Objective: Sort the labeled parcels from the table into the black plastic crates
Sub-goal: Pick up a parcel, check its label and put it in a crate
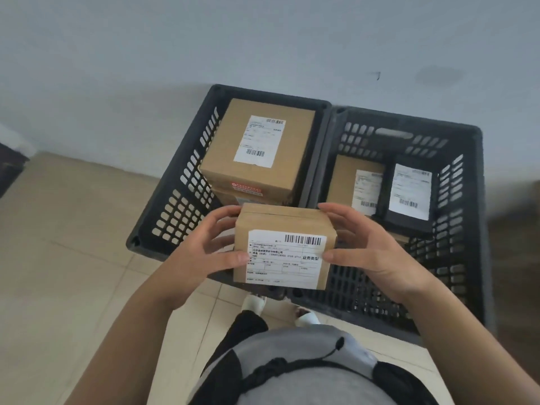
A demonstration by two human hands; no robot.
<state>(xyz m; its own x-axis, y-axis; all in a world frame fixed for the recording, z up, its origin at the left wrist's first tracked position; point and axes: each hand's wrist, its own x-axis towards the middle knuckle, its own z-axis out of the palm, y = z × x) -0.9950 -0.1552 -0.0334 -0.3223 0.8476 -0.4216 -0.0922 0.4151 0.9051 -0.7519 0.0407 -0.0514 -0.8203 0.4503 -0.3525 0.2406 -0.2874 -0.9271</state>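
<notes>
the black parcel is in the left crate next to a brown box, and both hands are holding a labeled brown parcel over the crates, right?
Not quite: the head view shows the black parcel in the right crate, beside a brown box. The left crate holds only stacked brown boxes. The rest stands: the left hand and right hand hold a labeled brown parcel over the crates.

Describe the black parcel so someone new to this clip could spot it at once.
Two black plastic crates sit side by side on the floor; look in the right-hand crate. Against its right wall lies the black parcel, overlapping a brown box. It is the only non-cardboard parcel.
</notes>
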